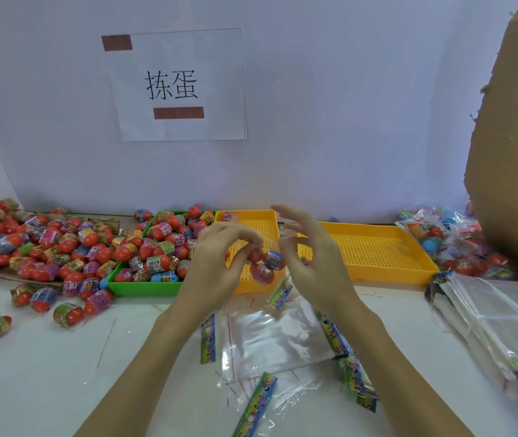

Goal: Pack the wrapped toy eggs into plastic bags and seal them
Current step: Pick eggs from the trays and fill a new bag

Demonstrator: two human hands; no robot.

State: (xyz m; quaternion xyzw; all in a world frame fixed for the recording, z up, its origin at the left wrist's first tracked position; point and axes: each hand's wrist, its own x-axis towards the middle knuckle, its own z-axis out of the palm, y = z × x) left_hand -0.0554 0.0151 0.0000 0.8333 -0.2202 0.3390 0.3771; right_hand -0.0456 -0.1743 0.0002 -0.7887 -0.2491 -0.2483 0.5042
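Both hands are raised over the near edge of the yellow tray (253, 217), working one clear bag (268, 247) between them. The left hand (220, 257) has its fingers curled round the bag, which already holds a few wrapped eggs (265, 263). The right hand (306, 247) pinches the film with thumb and forefinger, its other fingers fanned apart above; the bag's mouth is blurred, so I cannot tell whether it is sealed yet. My guess is that this bag is being filled or closed. To the right of the yellow tray, past a second yellow tray (377, 230), a heap of filled bags (450, 241) lies against a cardboard box (516, 127), so part of the job looks done. Much is left: left of the yellow tray a green tray (144, 287) is full of eggs, and beyond it a loose pile (40, 244) spreads over the table. In front of the yellow tray, empty bags (270, 339) lie flat under the wrists, with a thick stack of bags (487, 320) further right, waiting.
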